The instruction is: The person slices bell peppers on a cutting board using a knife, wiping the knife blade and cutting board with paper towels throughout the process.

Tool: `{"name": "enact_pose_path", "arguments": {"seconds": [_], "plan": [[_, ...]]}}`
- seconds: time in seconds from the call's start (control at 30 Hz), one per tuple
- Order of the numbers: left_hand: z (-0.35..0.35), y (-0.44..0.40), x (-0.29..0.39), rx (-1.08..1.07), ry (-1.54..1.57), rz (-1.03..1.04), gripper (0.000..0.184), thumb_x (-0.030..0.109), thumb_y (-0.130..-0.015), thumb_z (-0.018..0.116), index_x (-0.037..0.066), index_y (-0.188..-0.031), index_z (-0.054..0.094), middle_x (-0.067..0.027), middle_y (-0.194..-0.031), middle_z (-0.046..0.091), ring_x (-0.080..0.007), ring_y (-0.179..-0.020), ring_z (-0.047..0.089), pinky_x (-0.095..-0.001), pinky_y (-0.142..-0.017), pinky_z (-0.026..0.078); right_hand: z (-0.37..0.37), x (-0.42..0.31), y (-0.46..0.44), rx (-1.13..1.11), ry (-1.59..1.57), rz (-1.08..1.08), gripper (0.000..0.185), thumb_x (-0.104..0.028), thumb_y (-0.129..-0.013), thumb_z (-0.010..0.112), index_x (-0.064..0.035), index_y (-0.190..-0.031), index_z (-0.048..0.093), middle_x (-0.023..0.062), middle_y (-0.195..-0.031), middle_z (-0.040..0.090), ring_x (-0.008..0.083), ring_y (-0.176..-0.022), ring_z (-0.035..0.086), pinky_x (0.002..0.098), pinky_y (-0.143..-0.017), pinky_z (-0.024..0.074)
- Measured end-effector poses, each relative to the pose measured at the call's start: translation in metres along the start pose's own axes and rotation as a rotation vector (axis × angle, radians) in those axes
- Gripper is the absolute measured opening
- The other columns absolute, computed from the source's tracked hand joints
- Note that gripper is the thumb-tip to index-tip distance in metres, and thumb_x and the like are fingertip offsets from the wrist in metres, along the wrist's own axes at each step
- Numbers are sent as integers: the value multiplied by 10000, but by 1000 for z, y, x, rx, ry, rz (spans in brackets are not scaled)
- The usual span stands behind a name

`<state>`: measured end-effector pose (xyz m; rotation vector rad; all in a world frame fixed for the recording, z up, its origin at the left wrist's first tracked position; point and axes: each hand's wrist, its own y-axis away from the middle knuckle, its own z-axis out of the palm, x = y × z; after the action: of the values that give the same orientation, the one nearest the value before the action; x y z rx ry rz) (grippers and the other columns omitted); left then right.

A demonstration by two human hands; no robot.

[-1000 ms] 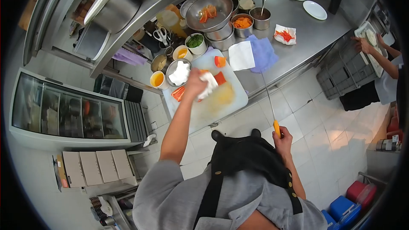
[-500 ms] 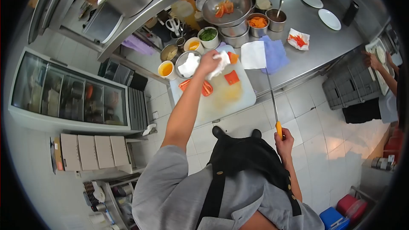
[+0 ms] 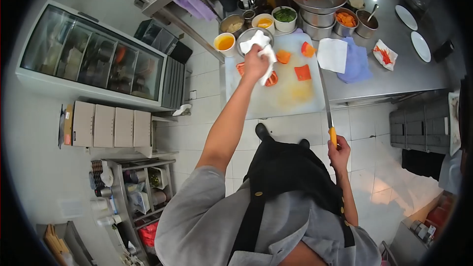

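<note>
My left hand (image 3: 257,63) is closed on a crumpled white paper towel (image 3: 267,65), at the far left of the white cutting board (image 3: 246,101) beside a metal bowl (image 3: 243,46). More white crumpled paper lies in that bowl, partly behind the hand. Red pepper pieces (image 3: 303,73) and an orange piece (image 3: 283,56) rest on the board; one red pepper half (image 3: 271,79) is partly covered by the towel. My right hand (image 3: 339,151) grips the yellow handle of a long knife (image 3: 329,111), its blade pointing away along the board's right edge.
Right of the board lie a white cloth (image 3: 332,55) and a blue cloth (image 3: 354,64). Behind stand a large steel bowl (image 3: 325,2), a tub of chopped greens (image 3: 285,16) and a cup of yellow liquid (image 3: 225,43). A glass-door fridge (image 3: 98,56) is at left.
My left hand has moved left with the paper towel, from the far pepper pieces to the metal bowl. An orange piece now lies on the board. The view has shifted; my right hand still holds the knife.
</note>
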<state>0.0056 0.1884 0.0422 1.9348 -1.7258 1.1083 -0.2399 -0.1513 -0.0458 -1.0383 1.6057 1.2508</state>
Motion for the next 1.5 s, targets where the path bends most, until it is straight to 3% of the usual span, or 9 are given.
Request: {"name": "enact_pose_path", "arguments": {"seconds": [0.2, 0.43, 0.57, 0.63, 0.87, 0.93, 1.03, 1.2, 1.5], "plan": [[143, -8, 81, -41, 217, 63, 327, 80, -808, 644, 0, -1120, 584, -231, -1125, 645, -413, -1045, 622, -464, -892, 503, 7, -12, 11, 168, -178, 128, 227, -78, -908, 654, 8, -1113, 608, 16, -734, 585, 51, -485, 478, 222, -424, 377], [67, 108, -3, 156, 101, 208, 476, -121, -636, 492, 20, -1076, 609, -179, -1098, 573, -367, -1075, 539, -448, -971, 431, -35, 23, 48, 284, -59, 75, 215, -45, -899, 656, 17, -1098, 606, 19, -734, 571, 56, -524, 490, 232, -449, 389], [-24, 117, -113, 242, -388, -49, 425, -35, -690, 610, 40, -1108, 609, -181, -1095, 574, -347, -1011, 588, -439, -902, 478, -47, 6, 68, 185, 22, 156, 267, -47, -876, 693, 29, -1122, 619, 22, -763, 589, 58, -600, 510, 232, -522, 420], [-40, 113, -124, 26, 32, -559, 402, 52, -755, 697, 14, -1139, 583, -168, -1024, 596, -303, -831, 651, -405, -742, 535, -37, -3, 60, 54, 157, 16, 282, -56, -855, 725, 32, -1111, 644, 46, -793, 627, 86, -653, 553, 255, -574, 472], [-15, 138, -50, 216, 289, -752, 373, 63, -780, 748, -34, -1097, 577, -139, -887, 622, -246, -718, 655, -348, -644, 538, 24, -64, 1, -305, 402, -293, 260, -91, -786, 728, 20, -1012, 663, 230, -865, 672, 400, -769, 661, 416, -701, 535], [-20, 143, -82, 209, -58, -221, 280, 35, -793, 734, -31, -1035, 610, -168, -948, 610, -258, -685, 638, -350, -612, 532, 33, -71, -11, -353, 465, -327, 249, -105, -776, 725, 22, -980, 657, 242, -871, 664, 438, -812, 642, 449, -721, 530], [-13, 146, -75, 90, -67, 1, 270, 48, -803, 738, -12, -1046, 638, -183, -1018, 609, -254, -754, 649, -363, -685, 550, 42, -65, -32, -313, 446, -417, 243, -92, -771, 727, 22, -972, 657, 241, -844, 662, 431, -802, 647, 447, -713, 526], [37, 150, -41, 47, -286, 12, 327, 65, -802, 733, -17, -1110, 659, -174, -1115, 583, -339, -1075, 546, -415, -915, 482, 40, -77, -29, -280, 449, -318, 249, -96, -774, 738, 29, -974, 660, 241, -832, 663, 428, -770, 643, 434, -692, 524], [41, 155, -39, -125, -158, 384, 346, -28, -801, 650, -4, -1146, 655, -117, -1159, 541, -321, -1079, 514, -436, -902, 433, 20, -42, 4, -273, 289, 28, 226, -148, -853, 726, 25, -988, 669, 152, -754, 660, 248, -606, 630, 352, -589, 502]]}}
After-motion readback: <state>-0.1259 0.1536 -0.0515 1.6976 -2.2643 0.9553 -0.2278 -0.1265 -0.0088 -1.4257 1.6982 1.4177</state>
